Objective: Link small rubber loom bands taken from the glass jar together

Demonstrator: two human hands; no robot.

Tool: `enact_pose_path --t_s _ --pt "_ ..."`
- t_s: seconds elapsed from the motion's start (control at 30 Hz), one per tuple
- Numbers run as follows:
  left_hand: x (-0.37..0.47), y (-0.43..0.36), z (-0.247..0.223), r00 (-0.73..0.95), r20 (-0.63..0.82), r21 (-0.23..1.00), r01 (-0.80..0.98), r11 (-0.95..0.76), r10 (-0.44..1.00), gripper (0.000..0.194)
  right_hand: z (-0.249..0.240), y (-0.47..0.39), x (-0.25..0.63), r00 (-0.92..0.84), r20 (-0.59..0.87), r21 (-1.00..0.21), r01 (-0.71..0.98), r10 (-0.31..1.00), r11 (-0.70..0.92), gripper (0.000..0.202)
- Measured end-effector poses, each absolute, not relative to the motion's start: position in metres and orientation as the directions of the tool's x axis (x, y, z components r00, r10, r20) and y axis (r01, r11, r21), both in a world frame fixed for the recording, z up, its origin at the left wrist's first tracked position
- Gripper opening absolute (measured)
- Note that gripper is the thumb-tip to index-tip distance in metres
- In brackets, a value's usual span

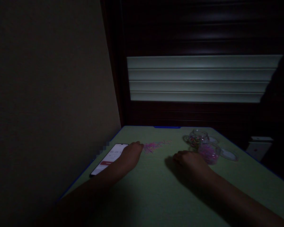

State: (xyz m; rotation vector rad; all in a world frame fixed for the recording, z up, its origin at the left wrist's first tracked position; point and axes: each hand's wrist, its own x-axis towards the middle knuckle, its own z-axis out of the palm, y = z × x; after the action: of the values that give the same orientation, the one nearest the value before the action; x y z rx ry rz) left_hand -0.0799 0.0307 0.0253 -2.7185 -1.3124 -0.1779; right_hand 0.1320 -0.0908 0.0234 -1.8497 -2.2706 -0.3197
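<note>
My left hand (132, 155) is at the left end of a loose pile of thin pink strands (152, 146) on the green tabletop, fingers bent and pressed together. What its fingertips hold, if anything, is too dark to make out. To the right, my right hand (191, 162) is curled closed just above the table, and its fingers hide whatever may be in them. Close beside it stands a clear jar (209, 153) holding similar pink pieces. Behind that is another clear jar (198, 137) with small multicoloured pieces inside.
A lit phone (109, 159) showing a timer lies at the table's left side, partly behind my left hand. A round clear lid (229, 154) rests right of the jars. A wall is on the left, dark panelling behind, and a white box (259, 148) beyond the right edge.
</note>
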Motion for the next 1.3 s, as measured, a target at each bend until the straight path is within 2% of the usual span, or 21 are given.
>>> enact_pose_path --t_s 0.13,0.33,0.83,1.07,1.3 --pt "-0.0807 0.0292 0.0267 0.636 0.166 -0.017 0.766 -0.643 0.754 0.023 0.0213 -0.0904 0.1330 -0.202 0.321 0.016 0.978 0.925 0.208 0.028" --pt "-0.0818 0.0294 0.0256 0.652 0.210 -0.064 0.752 -0.656 0.728 0.021 0.0203 -0.0891 0.1345 -0.200 0.311 -0.002 0.977 0.929 0.211 0.027" --pt "-0.0813 0.0328 0.0223 0.617 0.159 -0.072 0.786 -0.614 0.771 0.025 0.0228 -0.0893 0.1325 -0.199 0.312 -0.021 0.976 0.929 0.217 0.027" --pt "-0.0845 0.0331 0.0228 0.647 0.159 -0.039 0.759 -0.650 0.746 0.024 0.0212 -0.0884 0.1335 -0.206 0.331 -0.009 0.975 0.921 0.222 0.025" --pt "-0.0840 0.0323 0.0213 0.658 0.158 -0.067 0.751 -0.657 0.736 0.024 0.0196 -0.0869 0.1337 -0.204 0.343 -0.013 0.975 0.917 0.222 0.025"
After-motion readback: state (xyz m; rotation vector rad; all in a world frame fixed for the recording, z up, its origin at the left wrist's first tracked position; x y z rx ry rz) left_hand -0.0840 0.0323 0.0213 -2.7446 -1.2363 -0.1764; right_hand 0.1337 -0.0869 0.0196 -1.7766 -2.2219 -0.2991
